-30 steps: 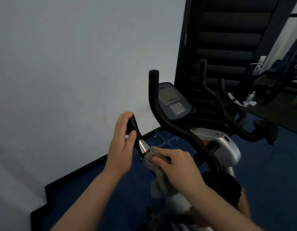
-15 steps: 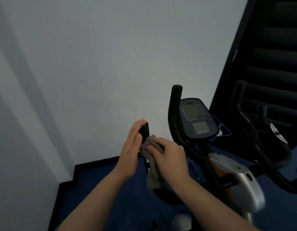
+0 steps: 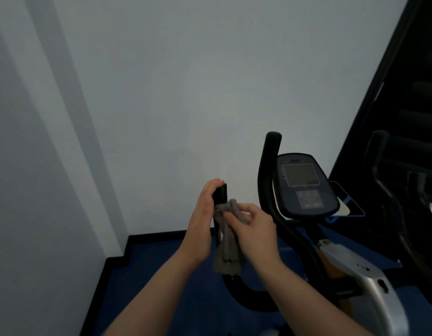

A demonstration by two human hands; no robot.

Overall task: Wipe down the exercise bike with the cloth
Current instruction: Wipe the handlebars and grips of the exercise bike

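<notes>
Mostly wall from where I stand: pale, blank, meeting a second wall plane at the left, with a black skirting along its foot and blue floor below. At the right edge rises a dark staircase.

Against that corner stands the bike, its silver body low at the right. Its console tilts up toward the person, screen above, keypad below. Just left of it the right handlebar curves up to a rounded black tip, long axis near upright. The left handlebar also points straight up, only its black end showing between the two hands.

Both bare forearms reach in from the bottom. The left hand lies along the left side of that bar, fingers straight and close together, tips reaching over the bar's top; whether the thumb wraps behind I cannot tell. The right hand has fingers curled, pinching the cloth against the bar just below its tip. Grey and bunched, the cloth wraps the bar where the fingers press and hangs straight down in loose folds between the wrists.
</notes>
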